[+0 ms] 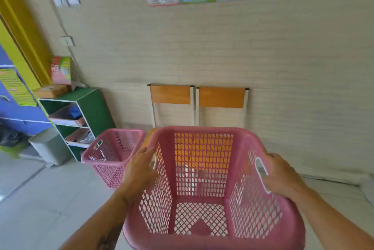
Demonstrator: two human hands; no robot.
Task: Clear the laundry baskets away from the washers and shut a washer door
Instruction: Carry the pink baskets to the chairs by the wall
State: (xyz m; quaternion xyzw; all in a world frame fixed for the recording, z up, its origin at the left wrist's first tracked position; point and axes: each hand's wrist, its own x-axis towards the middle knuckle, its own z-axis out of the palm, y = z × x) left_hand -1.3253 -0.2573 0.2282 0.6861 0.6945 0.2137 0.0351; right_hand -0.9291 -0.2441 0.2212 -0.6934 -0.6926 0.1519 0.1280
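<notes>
At far left stand a blue cabinet (pixel 18 106) and a grey bin (pixel 49 145), then a green shelf unit (pixel 89 112) with clutter on its shelves. Just right of it a second pink basket (pixel 110 155) already sits on the floor (pixel 40 199), empty. The left hand (pixel 139 170) is wrapped over the left rim of the carried pink basket (pixel 204 189), fingers (pixel 145 151) curled shut at its white handle slot; the right hand (pixel 281 175) likewise grips the right handle. This basket is empty and held up in front of two wooden chairs (pixel 198 98) against the wall. The step in hand looks like carrying baskets away (no washer is in view). Next comes lowering it beside or into the first one, keeping clear of the chair seats just ahead.
</notes>
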